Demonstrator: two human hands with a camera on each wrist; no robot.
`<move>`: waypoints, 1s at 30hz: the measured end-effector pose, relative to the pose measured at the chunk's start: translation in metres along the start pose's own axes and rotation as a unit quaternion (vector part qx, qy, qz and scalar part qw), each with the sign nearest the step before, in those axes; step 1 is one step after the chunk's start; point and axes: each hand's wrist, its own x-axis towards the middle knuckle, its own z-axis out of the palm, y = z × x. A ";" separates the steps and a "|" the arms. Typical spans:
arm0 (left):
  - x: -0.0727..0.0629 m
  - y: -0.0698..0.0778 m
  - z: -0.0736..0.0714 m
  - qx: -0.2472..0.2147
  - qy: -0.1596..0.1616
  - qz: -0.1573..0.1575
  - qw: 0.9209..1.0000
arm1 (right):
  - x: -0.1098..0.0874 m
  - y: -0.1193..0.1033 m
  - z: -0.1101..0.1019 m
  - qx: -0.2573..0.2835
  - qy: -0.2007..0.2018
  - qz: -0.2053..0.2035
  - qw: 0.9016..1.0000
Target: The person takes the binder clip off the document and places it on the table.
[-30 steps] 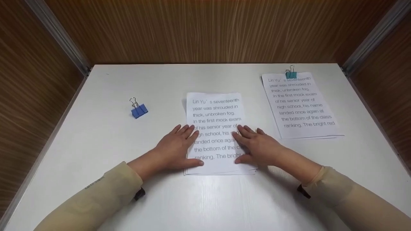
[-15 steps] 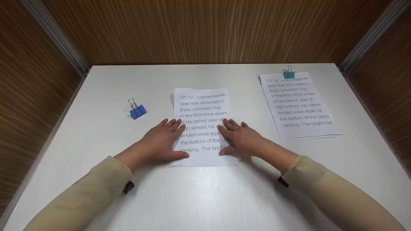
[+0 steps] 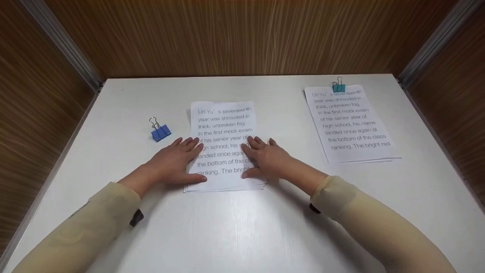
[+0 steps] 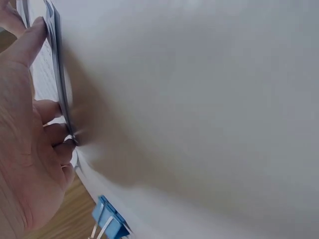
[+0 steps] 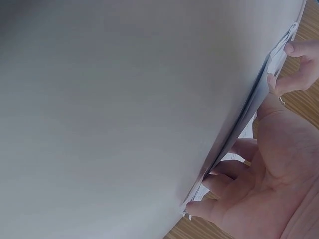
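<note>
A stack of printed sheets (image 3: 223, 149) lies on the white table, its lower edges slightly uneven. On its left side rests my left hand (image 3: 170, 163), fingers spread at the edge and thumb on the lower part of the top sheet. My right hand (image 3: 269, 157) touches the right side in the same way. Both wrist views show fingertips along the stack's side edges, seen in the left one on the paper stack (image 4: 59, 64). A blue binder clip (image 3: 161, 132), handles raised, sits on the table beyond my left hand, apart from the paper.
To the right lies a second stack of printed sheets (image 3: 352, 125), held at its top edge by a teal binder clip (image 3: 338, 88). Wood-grain panels (image 3: 242, 38) wall in the white table (image 3: 227, 235) at the back and both sides.
Both hands and the paper stack between them have moved left and slightly away from me, closer to the blue binder clip. The clipped stack stays in place; the camera view shifts slightly.
</note>
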 end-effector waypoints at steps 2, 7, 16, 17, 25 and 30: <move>-0.003 -0.003 -0.001 -0.006 -0.003 -0.005 1.000 | 0.004 -0.003 -0.001 -0.005 -0.001 -0.001 1.000; -0.008 -0.014 -0.001 -0.017 0.000 -0.004 1.000 | 0.013 -0.011 -0.001 -0.011 -0.006 0.004 1.000; -0.015 -0.029 -0.001 -0.021 0.001 -0.008 1.000 | 0.025 -0.022 -0.002 0.003 -0.002 0.000 1.000; -0.016 -0.030 -0.001 -0.021 0.001 -0.009 1.000 | 0.026 -0.023 -0.002 0.002 -0.002 0.000 1.000; -0.021 -0.036 -0.002 -0.023 0.004 -0.018 1.000 | 0.034 -0.028 0.000 0.004 0.000 0.001 1.000; -0.021 -0.037 -0.003 -0.023 0.001 -0.022 1.000 | 0.034 -0.028 0.000 0.006 -0.003 0.001 1.000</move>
